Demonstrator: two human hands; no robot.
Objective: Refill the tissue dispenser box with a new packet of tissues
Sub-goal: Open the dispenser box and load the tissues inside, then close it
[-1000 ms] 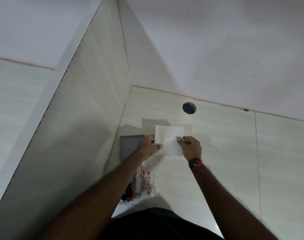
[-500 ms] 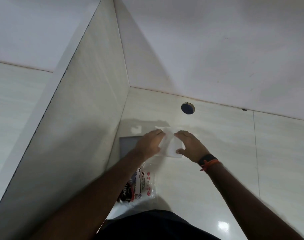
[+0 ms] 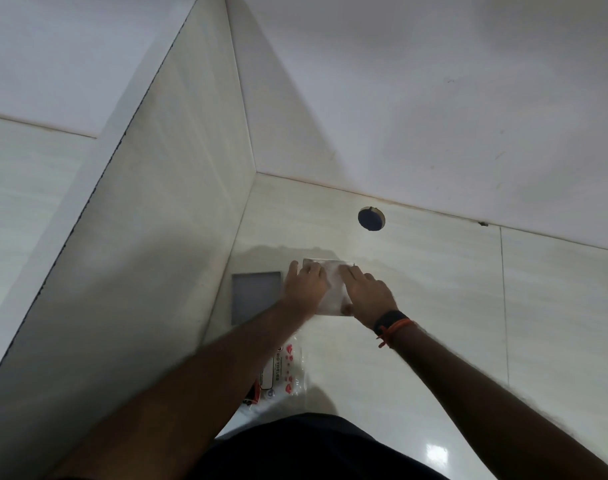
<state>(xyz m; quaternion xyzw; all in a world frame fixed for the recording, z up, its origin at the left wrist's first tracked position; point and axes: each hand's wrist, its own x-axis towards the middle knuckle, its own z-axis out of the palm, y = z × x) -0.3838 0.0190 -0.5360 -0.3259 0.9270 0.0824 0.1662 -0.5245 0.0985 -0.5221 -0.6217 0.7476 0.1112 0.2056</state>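
Observation:
A white stack of tissues (image 3: 334, 292) lies low on the pale counter, inside what looks like a shallow box whose shiny far rim (image 3: 326, 261) shows just beyond my fingers. My left hand (image 3: 306, 287) covers the stack's left side with the fingers laid over its top. On the right side is my right hand (image 3: 364, 294), fingers on top and thumb at the near edge. A grey square lid (image 3: 256, 296) lies flat to the left, by the side wall. The clear plastic tissue wrapper (image 3: 290, 370) with red print lies under my left forearm.
A tiled side wall (image 3: 150, 258) rises close on the left and a white back wall (image 3: 416, 109) stands behind. A dark round hole (image 3: 371, 219) is cut in the counter (image 3: 451, 289) beyond the hands. My right wrist wears a black band with an orange thread (image 3: 392, 323).
The tissue stack was held up on edge between both hands. It has been tipped flat and lowered onto the counter, and both hands now lie over it.

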